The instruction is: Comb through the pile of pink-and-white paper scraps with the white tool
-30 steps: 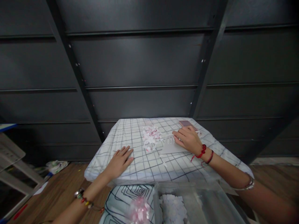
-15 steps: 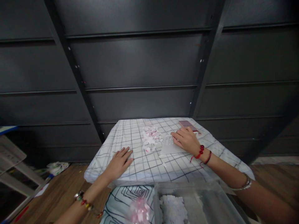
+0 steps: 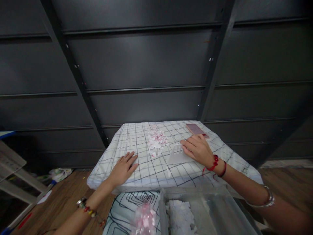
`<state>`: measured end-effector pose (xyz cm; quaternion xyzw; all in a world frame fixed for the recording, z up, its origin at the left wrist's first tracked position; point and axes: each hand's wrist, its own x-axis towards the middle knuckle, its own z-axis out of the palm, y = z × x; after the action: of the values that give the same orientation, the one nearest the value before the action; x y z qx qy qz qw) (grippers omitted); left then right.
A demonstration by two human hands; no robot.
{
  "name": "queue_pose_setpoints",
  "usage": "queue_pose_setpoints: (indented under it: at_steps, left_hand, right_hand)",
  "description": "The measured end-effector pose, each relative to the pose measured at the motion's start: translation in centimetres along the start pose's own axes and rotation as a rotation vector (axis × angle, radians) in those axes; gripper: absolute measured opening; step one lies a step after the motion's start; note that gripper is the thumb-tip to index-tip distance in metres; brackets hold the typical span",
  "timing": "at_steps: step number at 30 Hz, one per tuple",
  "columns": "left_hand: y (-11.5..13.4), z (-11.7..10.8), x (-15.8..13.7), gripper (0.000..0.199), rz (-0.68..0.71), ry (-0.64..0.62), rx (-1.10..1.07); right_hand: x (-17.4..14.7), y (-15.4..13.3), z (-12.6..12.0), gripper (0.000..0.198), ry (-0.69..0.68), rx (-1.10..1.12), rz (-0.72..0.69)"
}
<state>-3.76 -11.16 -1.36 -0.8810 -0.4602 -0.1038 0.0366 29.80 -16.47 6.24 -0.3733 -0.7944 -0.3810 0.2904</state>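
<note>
With fingers spread, my left hand [image 3: 124,168] lies flat on the checked white tablecloth [image 3: 144,173]. My right hand [image 3: 198,149] pinches the upper edge of a thin white scraper [image 3: 178,154] with small holes, which stands tilted on the cloth. Left of the scraper is a heap of small white and pink pieces [image 3: 157,138], apart from both hands. A few white scraps [image 3: 169,171] lie nearer the front edge.
Behind my right hand lies a pink phone [image 3: 194,128]. In front of the table are a clear plastic bin [image 3: 205,209] holding white flakes [image 3: 181,217] and a bag of pink pieces [image 3: 144,220] on a patterned cloth. A dark panel wall [image 3: 146,107] stands behind.
The scraper in my right hand has tilted slightly and its bottom edge has moved a little toward me. My left hand stays flat on the cloth. The view has shifted slightly.
</note>
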Motion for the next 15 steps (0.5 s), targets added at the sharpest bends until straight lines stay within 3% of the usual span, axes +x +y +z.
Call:
queue_pose_setpoints:
  at_steps: [6, 15]
  left_hand:
    - [-0.1, 0.1, 0.0, 0.048, 0.002, 0.004, 0.005]
    - [0.0, 0.1, 0.0, 0.048, 0.002, -0.009, 0.029]
  right_hand:
    - [0.1, -0.6, 0.6, 0.020, -0.016, 0.020, -0.039]
    - [-0.8, -1.3, -2.0, 0.019, -0.004, 0.102, -0.065]
